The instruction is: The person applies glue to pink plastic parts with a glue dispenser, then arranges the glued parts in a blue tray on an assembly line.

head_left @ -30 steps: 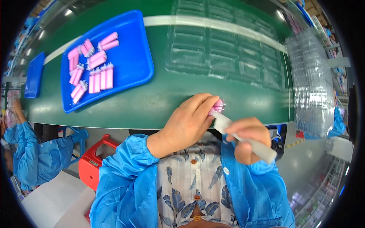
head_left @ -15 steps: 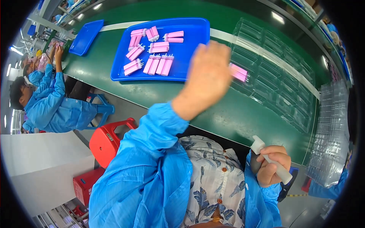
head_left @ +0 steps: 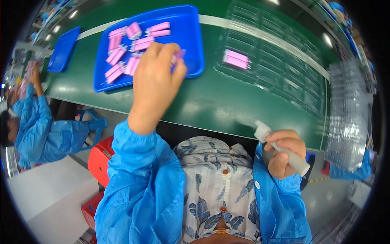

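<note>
My left hand (head_left: 156, 77) reaches over the blue tray (head_left: 194, 61), fingers closed on a pink block (head_left: 180, 53), mostly hidden by the fingers. Several similar pink paired blocks (head_left: 115, 73) with pale ends and metal pins lie in the tray's left part. To its right is a clear plastic blister tray (head_left: 280, 83); one pink paired block (head_left: 236, 59) rests in its near-left compartment. At the table's front edge, my right hand (head_left: 286, 152) is wrapped round a whitish, stick-shaped tool (head_left: 298, 163) with a short angled head. The tool is apart from both trays.
A second blue tray (head_left: 63, 49) lies at the far left of the green table (head_left: 203, 99). Stacked clear blister trays (head_left: 347, 118) stand at the right end. A co-worker in blue (head_left: 53, 130) sits at the left, and a red stool (head_left: 99, 160) is beside me.
My left hand has moved left from beside the blister tray to the blue tray and closed on a pink block. My right hand still holds the whitish tool. The whole view has shifted.
</note>
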A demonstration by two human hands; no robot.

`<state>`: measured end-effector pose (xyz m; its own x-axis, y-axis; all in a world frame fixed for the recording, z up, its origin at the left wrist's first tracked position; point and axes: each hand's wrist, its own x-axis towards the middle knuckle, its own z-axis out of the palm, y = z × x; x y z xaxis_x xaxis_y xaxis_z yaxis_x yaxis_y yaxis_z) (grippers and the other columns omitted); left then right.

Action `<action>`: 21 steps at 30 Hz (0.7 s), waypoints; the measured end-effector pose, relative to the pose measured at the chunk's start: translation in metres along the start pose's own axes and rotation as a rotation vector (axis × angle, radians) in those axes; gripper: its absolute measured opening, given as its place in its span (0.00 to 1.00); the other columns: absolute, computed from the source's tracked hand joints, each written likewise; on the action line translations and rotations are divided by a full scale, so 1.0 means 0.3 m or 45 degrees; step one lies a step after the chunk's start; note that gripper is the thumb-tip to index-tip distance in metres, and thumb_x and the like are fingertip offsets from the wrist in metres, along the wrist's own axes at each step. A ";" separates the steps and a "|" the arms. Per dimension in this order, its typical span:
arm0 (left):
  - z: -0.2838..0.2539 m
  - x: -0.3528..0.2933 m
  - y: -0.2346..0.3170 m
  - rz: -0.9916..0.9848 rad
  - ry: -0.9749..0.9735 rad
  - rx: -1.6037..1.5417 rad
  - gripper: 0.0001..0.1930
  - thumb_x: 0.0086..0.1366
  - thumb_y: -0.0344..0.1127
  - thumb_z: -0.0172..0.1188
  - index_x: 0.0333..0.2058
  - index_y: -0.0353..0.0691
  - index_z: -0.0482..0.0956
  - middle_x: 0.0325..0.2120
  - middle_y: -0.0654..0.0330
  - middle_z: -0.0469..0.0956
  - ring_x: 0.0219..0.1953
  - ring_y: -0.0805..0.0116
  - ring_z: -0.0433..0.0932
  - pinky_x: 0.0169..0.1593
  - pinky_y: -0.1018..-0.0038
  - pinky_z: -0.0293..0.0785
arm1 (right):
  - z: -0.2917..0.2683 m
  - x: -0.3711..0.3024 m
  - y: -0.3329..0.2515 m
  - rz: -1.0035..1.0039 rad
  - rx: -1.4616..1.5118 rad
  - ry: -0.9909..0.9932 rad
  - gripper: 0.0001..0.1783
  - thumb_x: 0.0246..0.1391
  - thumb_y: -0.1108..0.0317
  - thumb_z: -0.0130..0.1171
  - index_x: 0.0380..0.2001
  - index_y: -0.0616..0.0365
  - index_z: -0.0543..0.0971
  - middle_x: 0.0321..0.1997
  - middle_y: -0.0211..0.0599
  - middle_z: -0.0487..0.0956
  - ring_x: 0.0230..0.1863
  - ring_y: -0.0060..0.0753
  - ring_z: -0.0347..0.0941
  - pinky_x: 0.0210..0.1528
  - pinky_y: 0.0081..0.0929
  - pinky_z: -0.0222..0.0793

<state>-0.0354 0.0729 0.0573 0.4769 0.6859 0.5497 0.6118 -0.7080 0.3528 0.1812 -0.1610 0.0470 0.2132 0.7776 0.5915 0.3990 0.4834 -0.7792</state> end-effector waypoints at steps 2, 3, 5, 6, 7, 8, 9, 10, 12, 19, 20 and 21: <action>0.038 -0.022 0.127 0.266 -0.113 -0.305 0.11 0.55 0.27 0.67 0.37 0.37 0.80 0.34 0.54 0.78 0.36 0.54 0.78 0.40 0.63 0.75 | -0.019 0.009 -0.008 0.082 -0.041 0.056 0.13 0.64 0.63 0.57 0.40 0.63 0.71 0.35 0.51 0.81 0.25 0.29 0.75 0.28 0.26 0.74; 0.057 -0.050 0.181 0.254 -0.277 -0.545 0.12 0.53 0.28 0.70 0.37 0.38 0.80 0.35 0.54 0.79 0.36 0.53 0.79 0.41 0.63 0.75 | -0.035 0.020 -0.007 0.066 -0.086 0.054 0.11 0.64 0.64 0.56 0.39 0.63 0.71 0.36 0.51 0.80 0.25 0.29 0.74 0.28 0.26 0.72; 0.104 -0.078 0.252 0.273 -0.473 -0.705 0.13 0.51 0.29 0.72 0.36 0.38 0.80 0.31 0.56 0.78 0.35 0.54 0.78 0.38 0.64 0.74 | -0.044 0.048 -0.012 0.054 -0.117 0.076 0.08 0.62 0.67 0.54 0.36 0.61 0.70 0.33 0.50 0.80 0.24 0.29 0.73 0.26 0.26 0.69; 0.138 -0.093 0.269 0.286 -0.537 -0.755 0.13 0.51 0.29 0.73 0.35 0.38 0.80 0.30 0.56 0.77 0.34 0.54 0.78 0.36 0.64 0.74 | -0.052 0.051 -0.011 0.076 -0.143 0.085 0.08 0.62 0.67 0.54 0.36 0.61 0.70 0.33 0.50 0.80 0.24 0.29 0.73 0.26 0.26 0.69; 0.160 -0.098 0.278 0.291 -0.554 -0.782 0.13 0.51 0.29 0.73 0.35 0.38 0.80 0.30 0.56 0.77 0.34 0.54 0.78 0.36 0.64 0.74 | -0.061 0.053 -0.008 0.055 -0.153 0.042 0.08 0.62 0.67 0.56 0.35 0.61 0.71 0.31 0.48 0.80 0.23 0.29 0.72 0.26 0.26 0.69; 0.182 -0.099 0.282 0.246 -0.567 -0.816 0.14 0.50 0.29 0.73 0.35 0.38 0.80 0.29 0.57 0.77 0.33 0.55 0.78 0.35 0.64 0.74 | -0.066 0.054 -0.005 0.034 -0.158 -0.002 0.09 0.61 0.67 0.57 0.34 0.60 0.71 0.29 0.46 0.80 0.22 0.29 0.72 0.25 0.26 0.69; 0.200 -0.096 0.283 0.207 -0.582 -0.846 0.14 0.49 0.29 0.74 0.34 0.38 0.80 0.28 0.57 0.76 0.32 0.55 0.77 0.33 0.65 0.73 | -0.048 0.058 0.000 0.020 -0.168 0.045 0.09 0.60 0.66 0.58 0.32 0.59 0.71 0.26 0.43 0.80 0.20 0.29 0.71 0.23 0.27 0.68; 0.208 -0.093 0.284 0.212 -0.600 -0.863 0.14 0.49 0.29 0.74 0.34 0.38 0.80 0.28 0.57 0.76 0.32 0.55 0.77 0.33 0.65 0.73 | -0.048 0.058 0.003 0.038 -0.183 0.056 0.09 0.60 0.66 0.58 0.32 0.59 0.71 0.26 0.43 0.80 0.20 0.29 0.71 0.23 0.27 0.68; 0.213 -0.084 0.283 0.210 -0.696 -0.840 0.14 0.49 0.29 0.74 0.33 0.38 0.80 0.28 0.57 0.76 0.30 0.54 0.77 0.32 0.64 0.73 | -0.047 0.061 0.017 0.064 -0.116 0.054 0.09 0.59 0.66 0.58 0.30 0.58 0.71 0.25 0.42 0.80 0.18 0.27 0.70 0.22 0.26 0.68; 0.217 -0.089 0.289 0.210 -0.687 -0.852 0.14 0.47 0.28 0.74 0.33 0.39 0.80 0.27 0.57 0.76 0.30 0.55 0.77 0.32 0.64 0.73 | -0.020 0.104 0.025 0.224 -0.058 0.049 0.09 0.57 0.66 0.60 0.27 0.57 0.73 0.23 0.39 0.79 0.18 0.28 0.71 0.20 0.26 0.67; 0.215 -0.090 0.290 0.228 -0.672 -0.847 0.14 0.46 0.27 0.74 0.33 0.39 0.80 0.28 0.57 0.76 0.30 0.55 0.77 0.32 0.64 0.73 | -0.019 0.106 0.027 0.230 -0.057 0.048 0.09 0.57 0.66 0.60 0.27 0.57 0.73 0.23 0.39 0.79 0.18 0.28 0.71 0.20 0.26 0.67; 0.215 -0.093 0.288 0.244 -0.656 -0.837 0.15 0.46 0.27 0.73 0.33 0.39 0.80 0.28 0.57 0.76 0.30 0.55 0.77 0.32 0.64 0.73 | -0.017 0.107 0.032 0.217 -0.046 0.035 0.09 0.57 0.67 0.60 0.27 0.57 0.73 0.24 0.39 0.79 0.18 0.28 0.70 0.20 0.26 0.67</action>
<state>0.0449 0.0033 0.0237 0.8593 0.4225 0.2882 0.0771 -0.6640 0.7438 0.1964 -0.1335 0.0596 0.3048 0.8356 0.4571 0.3865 0.3302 -0.8612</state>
